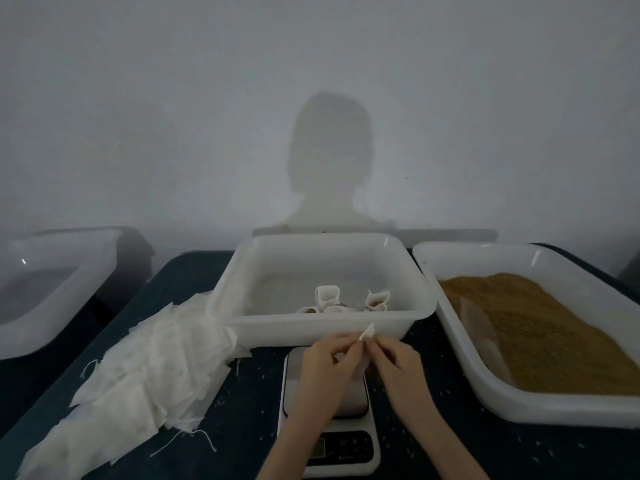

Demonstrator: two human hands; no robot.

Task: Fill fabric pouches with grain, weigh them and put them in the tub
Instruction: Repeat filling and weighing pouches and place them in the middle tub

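Hands hide most of pouch and scale.

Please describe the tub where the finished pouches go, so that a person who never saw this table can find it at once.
Start at the kitchen scale on the dark table, under the two hands. The tub stands directly behind it, in the middle, between two other white tubs. Only this one holds a few filled pouches; the right tub is full of brown grain, and the left tub shows neither.
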